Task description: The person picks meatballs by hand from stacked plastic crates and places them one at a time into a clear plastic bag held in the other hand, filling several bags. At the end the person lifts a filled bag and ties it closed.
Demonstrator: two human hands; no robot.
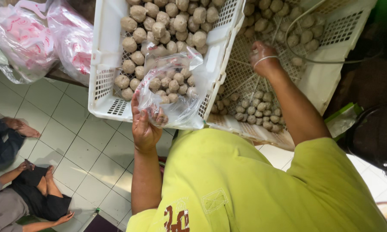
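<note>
My left hand (pixel 145 125) grips the lower edge of a clear plastic bag (pixel 174 88) partly filled with grey-brown meatballs. It holds the bag over the near rim of a white perforated crate (pixel 102 81), and many more meatballs (pixel 165 19) lie in that crate. My right hand (pixel 263 55) reaches into a second white crate (pixel 330 73) on the right. Its fingers are curled among the meatballs (pixel 255 112) there, and a thin band circles the wrist. Whether this hand holds a meatball is hidden.
Pink-and-white plastic bags (pixel 28 38) sit at the upper left on a table edge. Other people sit on the tiled floor (pixel 79 146) at the lower left, with bare feet (pixel 24 128) and a hand (pixel 64 218) showing. A thin cable (pixel 307 58) loops over the right crate. A green packet (pixel 342 119) lies to the right.
</note>
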